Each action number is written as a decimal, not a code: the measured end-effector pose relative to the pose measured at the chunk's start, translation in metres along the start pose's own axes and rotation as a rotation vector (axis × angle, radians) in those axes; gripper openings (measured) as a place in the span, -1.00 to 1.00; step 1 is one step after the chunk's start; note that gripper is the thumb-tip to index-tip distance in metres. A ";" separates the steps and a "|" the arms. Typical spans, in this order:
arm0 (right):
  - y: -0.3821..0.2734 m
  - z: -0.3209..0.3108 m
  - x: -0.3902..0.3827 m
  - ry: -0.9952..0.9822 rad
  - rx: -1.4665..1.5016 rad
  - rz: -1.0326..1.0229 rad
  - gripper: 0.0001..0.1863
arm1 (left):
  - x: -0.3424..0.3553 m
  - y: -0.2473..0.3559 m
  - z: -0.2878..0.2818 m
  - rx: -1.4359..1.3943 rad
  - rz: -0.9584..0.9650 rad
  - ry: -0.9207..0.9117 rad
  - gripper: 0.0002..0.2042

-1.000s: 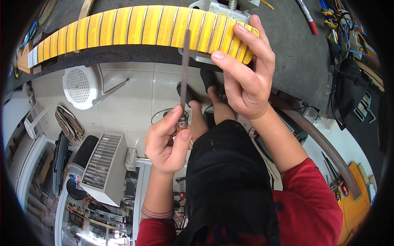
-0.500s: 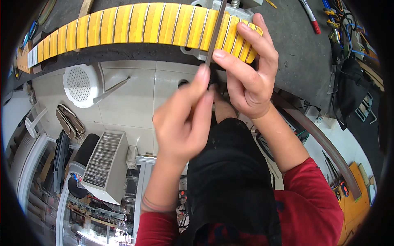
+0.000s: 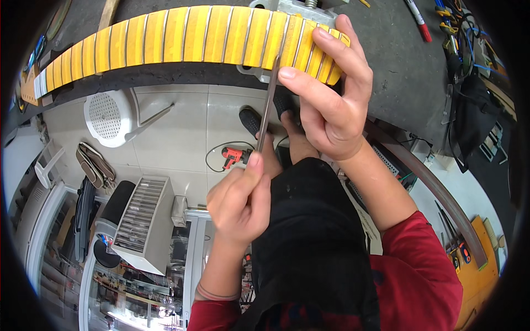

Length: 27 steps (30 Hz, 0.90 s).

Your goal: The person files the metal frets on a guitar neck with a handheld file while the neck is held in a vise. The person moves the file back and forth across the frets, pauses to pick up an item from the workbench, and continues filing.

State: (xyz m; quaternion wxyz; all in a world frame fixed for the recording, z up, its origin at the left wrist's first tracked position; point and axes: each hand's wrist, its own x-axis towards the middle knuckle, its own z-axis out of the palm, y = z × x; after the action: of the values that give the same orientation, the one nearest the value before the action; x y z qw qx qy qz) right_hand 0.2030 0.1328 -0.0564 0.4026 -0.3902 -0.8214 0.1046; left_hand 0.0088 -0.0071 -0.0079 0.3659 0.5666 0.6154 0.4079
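Note:
A guitar neck [image 3: 190, 34] lies across the bench edge, yellow tape covering the wood between its bare metal frets. My left hand [image 3: 240, 201] is closed around the lower end of a slim metal file [image 3: 267, 107]. The file slants up from my fist, its tip over the neck's near edge by a fret. At the neck's right end, my right hand [image 3: 337, 102] grips it, with fingertips pressed on the tape close to the file tip. Part of that hand's hold is hidden behind the neck.
A metal vise [image 3: 256, 71] sits beneath the neck. On the dark bench [image 3: 397, 83] lies a red-capped marker [image 3: 418, 21], with tools and cables at the far right. Below are a white stool [image 3: 107, 118], a red power tool [image 3: 232, 157] and a grey drawer cabinet [image 3: 143, 220].
My left hand has drawn the file down toward my body, so its tip has come from beyond the neck's far edge to the near edge. My right hand stays nearly in place.

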 end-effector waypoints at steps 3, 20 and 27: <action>-0.003 -0.003 -0.002 -0.033 0.004 0.032 -0.39 | 0.031 0.005 0.010 0.027 0.075 0.032 -0.58; 0.000 0.001 0.000 -0.002 0.044 0.014 -0.42 | -0.014 -0.019 -0.012 -0.134 0.054 0.007 -0.61; 0.002 0.004 0.001 0.075 0.045 0.045 -0.33 | 0.012 -0.006 -0.005 -0.242 -0.102 -0.061 -0.66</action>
State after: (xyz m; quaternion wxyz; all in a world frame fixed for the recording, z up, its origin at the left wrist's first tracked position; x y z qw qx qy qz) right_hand 0.2004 0.1351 -0.0596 0.4394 -0.4032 -0.7940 0.1175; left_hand 0.0010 0.0041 -0.0113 0.4705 0.4985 0.5780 0.4427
